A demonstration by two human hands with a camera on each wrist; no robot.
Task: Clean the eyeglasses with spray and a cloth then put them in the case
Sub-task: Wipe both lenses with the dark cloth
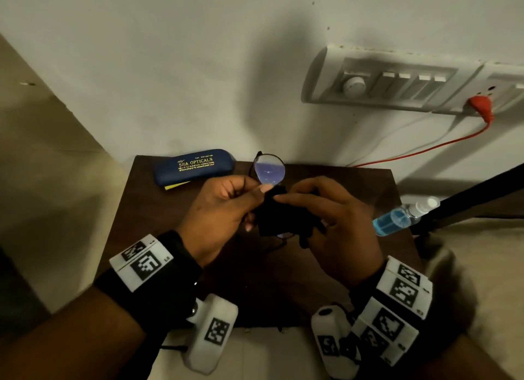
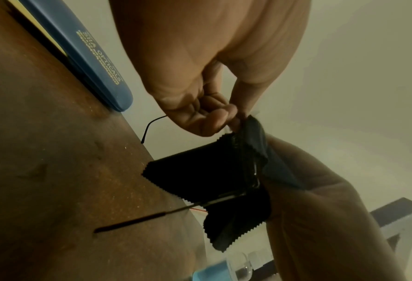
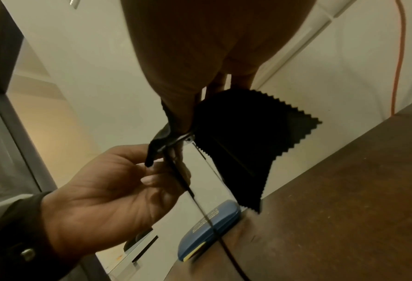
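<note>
Black thin-framed eyeglasses (image 1: 269, 170) are held up over the dark wooden table (image 1: 158, 209), one lens bare and showing purple reflections. My left hand (image 1: 255, 194) pinches the frame beside that lens. My right hand (image 1: 287, 199) pinches a black zigzag-edged cloth (image 1: 276, 214) folded over the other lens, which is hidden. In the left wrist view the cloth (image 2: 204, 171) wraps the frame and a temple arm (image 2: 139, 220) sticks out. In the right wrist view the cloth (image 3: 248, 136) hangs under my right fingers, beside my left hand (image 3: 156, 171). A shut blue case (image 1: 195, 165) lies at the table's back left.
A spray bottle with blue liquid (image 1: 402, 216) lies at the table's right edge. A yellow slip (image 1: 175, 185) pokes from under the case. A wall switchboard (image 1: 397, 82) with a red plug and cable (image 1: 479, 104) is behind. A dark bar (image 1: 467, 201) crosses at right.
</note>
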